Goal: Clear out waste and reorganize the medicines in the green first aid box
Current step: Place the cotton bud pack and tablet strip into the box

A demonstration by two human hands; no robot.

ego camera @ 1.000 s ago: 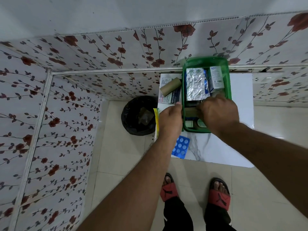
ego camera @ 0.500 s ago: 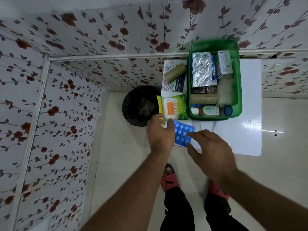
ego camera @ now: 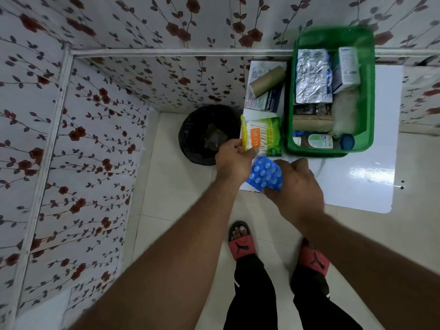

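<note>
The green first aid box (ego camera: 367,96) stands on a white table (ego camera: 357,186) against the wall. It holds a silver blister sheet (ego camera: 312,76), a white carton (ego camera: 348,66), cotton wool (ego camera: 344,113), a tan roll (ego camera: 312,122) and small bottles (ego camera: 320,141). My left hand (ego camera: 234,163) grips the near edge of a cotton bud packet (ego camera: 260,136) lying left of the box. My right hand (ego camera: 297,184) is closed on a blue blister pack (ego camera: 265,175) at the table's near left corner.
A black lined bin (ego camera: 202,135) with some waste stands on the floor left of the table. A cardboard tube (ego camera: 266,81) lies on a white and blue medicine carton (ego camera: 263,101) behind the packet. Floral walls enclose the corner. My feet in red sandals are below.
Both hands left the box and came back to the table's near left. The left hand took hold of the cotton bud packet; the right hand closed on the blue blister pack.
</note>
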